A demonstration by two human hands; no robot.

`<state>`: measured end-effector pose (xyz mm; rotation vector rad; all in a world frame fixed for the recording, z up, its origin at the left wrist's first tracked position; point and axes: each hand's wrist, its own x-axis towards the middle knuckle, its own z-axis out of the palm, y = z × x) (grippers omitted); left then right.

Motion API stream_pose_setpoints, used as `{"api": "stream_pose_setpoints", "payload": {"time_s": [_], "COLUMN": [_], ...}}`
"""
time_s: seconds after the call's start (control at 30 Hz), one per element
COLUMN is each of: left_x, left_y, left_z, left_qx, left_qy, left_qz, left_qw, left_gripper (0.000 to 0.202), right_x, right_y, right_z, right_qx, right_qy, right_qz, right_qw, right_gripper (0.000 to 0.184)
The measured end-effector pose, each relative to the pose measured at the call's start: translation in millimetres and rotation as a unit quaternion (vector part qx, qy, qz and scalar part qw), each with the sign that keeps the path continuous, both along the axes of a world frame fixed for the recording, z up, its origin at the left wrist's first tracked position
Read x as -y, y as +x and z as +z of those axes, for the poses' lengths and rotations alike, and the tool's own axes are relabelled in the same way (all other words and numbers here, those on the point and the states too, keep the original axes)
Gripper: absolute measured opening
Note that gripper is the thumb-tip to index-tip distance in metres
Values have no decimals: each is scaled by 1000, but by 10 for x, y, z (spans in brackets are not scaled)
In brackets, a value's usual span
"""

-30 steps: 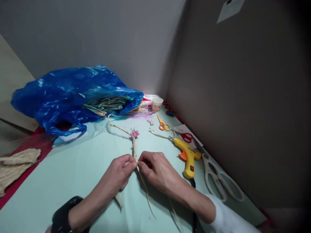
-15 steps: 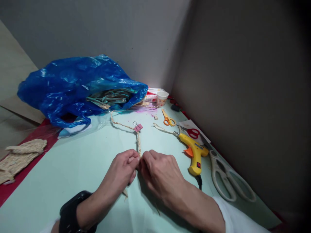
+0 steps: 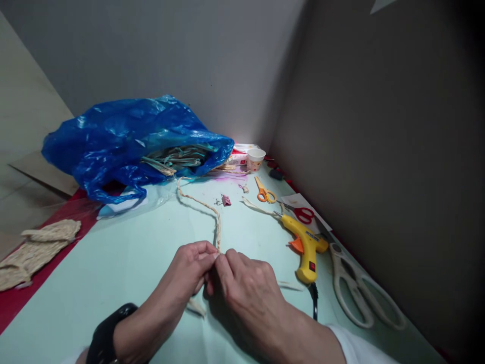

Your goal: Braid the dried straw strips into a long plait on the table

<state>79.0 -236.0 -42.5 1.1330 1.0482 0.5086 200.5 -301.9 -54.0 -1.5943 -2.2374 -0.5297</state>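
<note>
A thin braided straw cord runs from my fingertips away across the pale green table cover, bending left toward the blue bag. My left hand pinches the near end of the cord between thumb and index finger. Right against it, my right hand is closed on the same spot, its fingertips curled out of sight. Loose strand ends stick out below my left hand, and another strand shows beyond my right hand. A pink binder clip lies to the right of the cord, apart from it.
A blue plastic bag of dried strands lies at the back. On the right are a yellow glue gun, large scissors, orange scissors, red scissors and a paper cup. A woven straw piece lies left.
The pink binder clip, earlier on the cord, now lies off it to the right. Both hands stay pinched together at the cord's end. The view has shifted slightly.
</note>
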Motion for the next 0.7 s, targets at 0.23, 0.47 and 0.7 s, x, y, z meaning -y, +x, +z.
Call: {"api": "stream_pose_setpoints", "payload": {"time_s": [0.23,0.47,0.7], "left_x": [-18,-41,-27], "left_y": [-48,-77,-2], "left_z": [17,-53,-15], "left_qx": [36,62,24], "left_qy": [-14,-8,-27], "left_qz": [1,20,84], "left_qw": [999,998,996], "left_gripper": [16,19,16], "right_x": [-43,-58,-7], "right_y": [62,42,73], "right_z": [11,-25,124], "right_qx": [-32,-23,12], "right_qy": [12,35,-8], "right_qz": [31,55,119], "right_qw": [999,998,993], "right_gripper": [21,13,10]}}
